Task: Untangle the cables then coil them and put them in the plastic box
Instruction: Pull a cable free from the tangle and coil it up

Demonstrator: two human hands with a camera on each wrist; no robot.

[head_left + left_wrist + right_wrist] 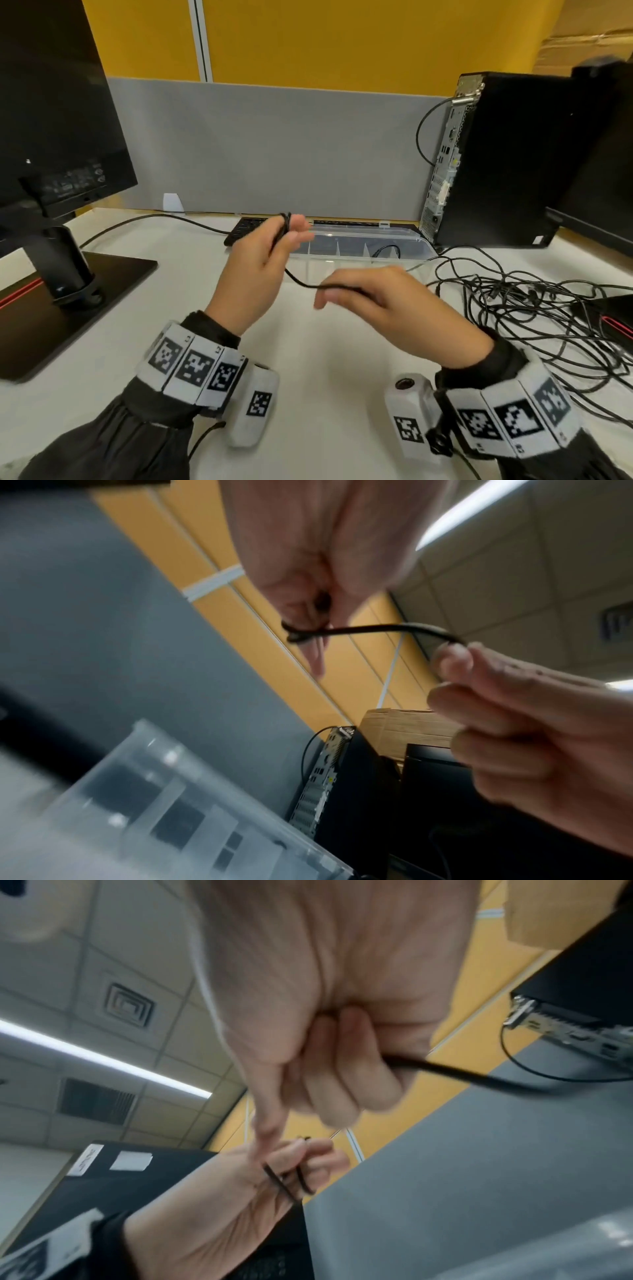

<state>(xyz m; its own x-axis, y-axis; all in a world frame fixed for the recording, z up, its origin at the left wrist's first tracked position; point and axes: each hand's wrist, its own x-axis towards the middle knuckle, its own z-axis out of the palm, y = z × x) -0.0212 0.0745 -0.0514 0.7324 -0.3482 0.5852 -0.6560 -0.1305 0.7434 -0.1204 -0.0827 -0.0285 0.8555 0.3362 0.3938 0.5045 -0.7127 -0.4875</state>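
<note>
In the head view my left hand (287, 236) is raised over the desk, a thin black cable (301, 283) looped round its fingers. The left wrist view shows the loop (297, 634) pinched at the fingertips. The cable sags across to my right hand (342, 294), whose curled fingers grip it (342, 1074); from there it trails to a tangle of black cables (534, 308) on the right of the desk. The clear plastic box (424, 245) with dividers lies open behind my hands, one small coiled cable (387, 251) in it.
A monitor on its stand (61, 192) fills the left side. A black computer tower (496, 161) stands at the right against the grey partition (274, 147). A keyboard (245, 228) lies behind the box. A second monitor base (613, 318) sits among the tangled cables.
</note>
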